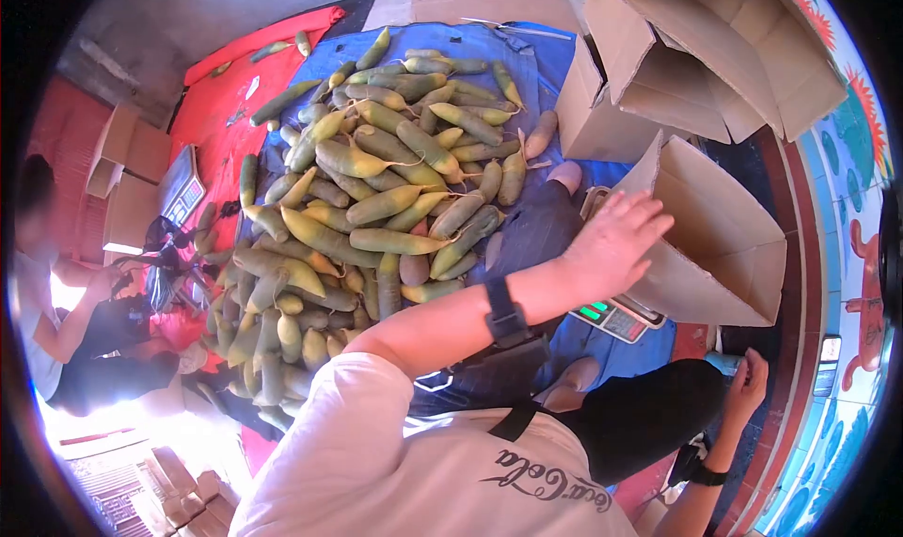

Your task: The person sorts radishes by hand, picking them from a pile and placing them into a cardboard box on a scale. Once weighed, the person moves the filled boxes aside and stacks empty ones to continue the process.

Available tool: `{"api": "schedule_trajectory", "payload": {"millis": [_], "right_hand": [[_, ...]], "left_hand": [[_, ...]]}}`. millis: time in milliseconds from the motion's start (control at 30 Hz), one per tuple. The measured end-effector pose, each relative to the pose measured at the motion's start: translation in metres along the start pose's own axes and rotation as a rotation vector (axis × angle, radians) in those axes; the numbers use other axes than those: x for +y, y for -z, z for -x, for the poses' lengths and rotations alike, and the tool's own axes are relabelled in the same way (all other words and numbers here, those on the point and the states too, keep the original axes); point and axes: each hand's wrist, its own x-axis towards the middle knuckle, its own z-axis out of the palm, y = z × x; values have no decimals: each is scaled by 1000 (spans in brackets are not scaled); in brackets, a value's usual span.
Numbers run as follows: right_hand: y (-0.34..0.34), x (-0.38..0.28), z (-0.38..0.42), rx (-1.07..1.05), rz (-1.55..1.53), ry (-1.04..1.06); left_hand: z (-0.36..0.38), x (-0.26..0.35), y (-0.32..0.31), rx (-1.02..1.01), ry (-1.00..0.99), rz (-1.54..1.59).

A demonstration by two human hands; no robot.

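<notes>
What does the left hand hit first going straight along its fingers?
Left hand: likely the open cardboard box right at its fingertips. Can't tell from this view whether it'd touch the near rim or pass above it toward the inside walls.

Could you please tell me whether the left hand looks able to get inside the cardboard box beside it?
Probably yes: the left hand looks open and empty near the rim of the cardboard box, and nothing visible covers its open top.
</notes>
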Motion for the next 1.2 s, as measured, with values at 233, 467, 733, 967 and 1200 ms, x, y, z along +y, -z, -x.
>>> {"api": "schedule_trajectory", "payload": {"millis": [233,467,733,967,1200], "right_hand": [[-16,30,54,-30,114,-52],[-20,22,51,-37,137,-75],[-23,17,46,-60,186,-72],[-25,7,38,-74,199,-75],[-25,-4,33,-74,213,-95]], "left_hand": [[70,-51,92,280,321,-301],[256,-166,164,182,888,-689],[344,-210,221,-109,1418,-942],[337,-234,261,-309,1484,-1026],[342,-264,278,-203,1725,-803]]}}
